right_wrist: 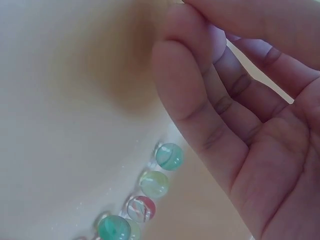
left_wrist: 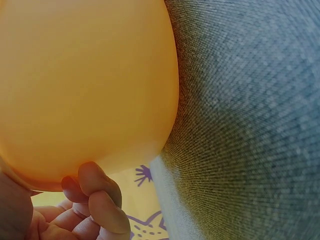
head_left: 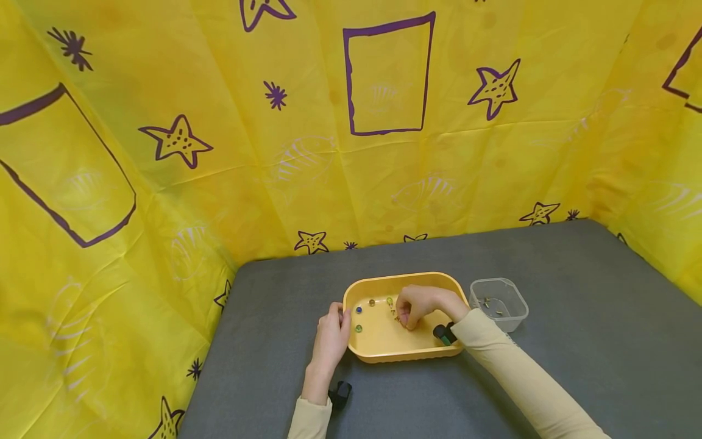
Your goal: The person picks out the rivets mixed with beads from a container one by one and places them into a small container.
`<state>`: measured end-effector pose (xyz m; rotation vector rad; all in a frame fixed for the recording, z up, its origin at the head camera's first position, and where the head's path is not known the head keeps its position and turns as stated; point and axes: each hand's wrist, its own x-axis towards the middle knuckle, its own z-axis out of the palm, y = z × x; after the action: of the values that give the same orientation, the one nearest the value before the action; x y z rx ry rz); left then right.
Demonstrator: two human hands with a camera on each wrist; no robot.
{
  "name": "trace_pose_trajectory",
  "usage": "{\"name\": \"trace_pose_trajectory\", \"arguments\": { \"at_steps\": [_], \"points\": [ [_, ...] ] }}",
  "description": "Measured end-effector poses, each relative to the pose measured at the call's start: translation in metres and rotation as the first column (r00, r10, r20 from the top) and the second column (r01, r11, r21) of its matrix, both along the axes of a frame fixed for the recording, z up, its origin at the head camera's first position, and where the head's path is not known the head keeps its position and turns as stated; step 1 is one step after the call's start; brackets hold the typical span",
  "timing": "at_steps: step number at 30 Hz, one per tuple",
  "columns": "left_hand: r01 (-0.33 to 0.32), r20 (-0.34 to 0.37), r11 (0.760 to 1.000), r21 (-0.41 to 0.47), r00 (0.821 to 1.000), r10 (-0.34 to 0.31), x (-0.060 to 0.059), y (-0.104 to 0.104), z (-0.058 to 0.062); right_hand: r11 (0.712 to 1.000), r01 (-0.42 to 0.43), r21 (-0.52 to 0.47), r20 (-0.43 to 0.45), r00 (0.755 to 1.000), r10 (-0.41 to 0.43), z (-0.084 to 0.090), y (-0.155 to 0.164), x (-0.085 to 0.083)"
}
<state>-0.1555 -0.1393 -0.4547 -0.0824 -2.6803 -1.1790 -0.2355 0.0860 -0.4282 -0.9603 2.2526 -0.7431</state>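
A yellow-orange plastic tray [head_left: 378, 347] stands on the grey table. My left hand [head_left: 332, 334] grips its left end at the rim; in the left wrist view the curled fingers [left_wrist: 107, 215] press against the tray's outer wall. Inside the tray, my right hand [head_left: 419, 303] reaches down with fingers bent and thumb close to the fingertips, right beside small brass screw-like pieces [head_left: 392, 312]. I cannot tell whether a piece is between the fingertips. Glass marbles lie near the left, among them a blue marble [head_left: 359, 310] and a green marble [head_left: 359, 328].
A clear plastic container [head_left: 512, 322] with several small brass pieces stands just right of the tray. In the right wrist view, several glass marbles [right_wrist: 155, 184] line up beside the right hand. A yellow patterned cloth [head_left: 384, 183] hangs behind the table [head_left: 285, 305].
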Motion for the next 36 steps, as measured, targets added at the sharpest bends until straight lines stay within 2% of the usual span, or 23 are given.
{"name": "trace_pose_trajectory", "arguments": {
  "at_steps": [14,26,36],
  "points": [
    [-0.005,0.022,1.000,-0.003,1.000,0.005,0.000,-0.001,-0.003,1.000,0.015,-0.023,0.032,0.999,-0.014,0.007,0.005,0.002],
    [0.003,0.005,1.000,0.002,1.000,-0.003,0.000,0.000,-0.003,1.000,0.018,-0.012,-0.016,1.000,-0.019,0.015,0.017,0.000],
    [-0.001,-0.002,1.000,-0.003,1.000,0.001,0.000,0.000,-0.001,0.998,0.058,0.030,-0.033,0.998,-0.057,0.023,0.023,-0.001]
  ]
}}
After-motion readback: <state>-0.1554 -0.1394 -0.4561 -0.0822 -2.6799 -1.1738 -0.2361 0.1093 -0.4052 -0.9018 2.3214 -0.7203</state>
